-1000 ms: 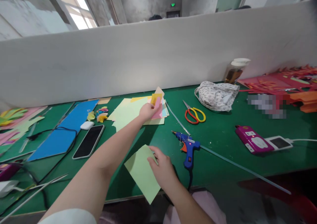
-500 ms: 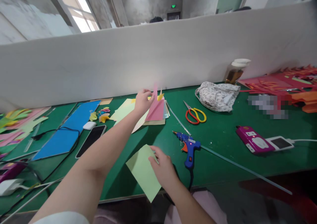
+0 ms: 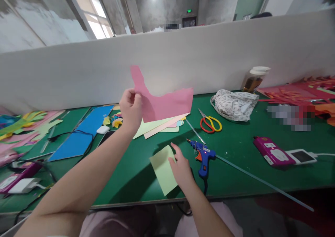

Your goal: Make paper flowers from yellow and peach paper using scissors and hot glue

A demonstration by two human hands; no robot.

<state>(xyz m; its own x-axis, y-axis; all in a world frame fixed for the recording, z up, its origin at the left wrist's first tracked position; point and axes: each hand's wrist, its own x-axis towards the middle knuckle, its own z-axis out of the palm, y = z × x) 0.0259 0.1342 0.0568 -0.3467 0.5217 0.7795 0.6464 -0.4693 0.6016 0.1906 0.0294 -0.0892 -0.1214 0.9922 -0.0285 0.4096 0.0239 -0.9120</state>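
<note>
My left hand grips the left part of a pink paper sheet with a torn or cut-out upper edge, raised above a stack of coloured papers. Lower down, my right hand holds a light green paper between thumb and fingers, close to the table's front edge. A blue glue gun lies to the right of that hand, with a long glue stick running out of its back. Beyond it lie scissors with red and yellow handles.
A patterned cloth bag, a bottle and a magenta power strip are on the right. On the left are a blue board, cables, a phone and paper scraps. A pale partition stands behind.
My left hand has lifted the pink sheet off the stack and moved it left, opening it to view. My right hand and the green paper have shifted slightly right and up.
</note>
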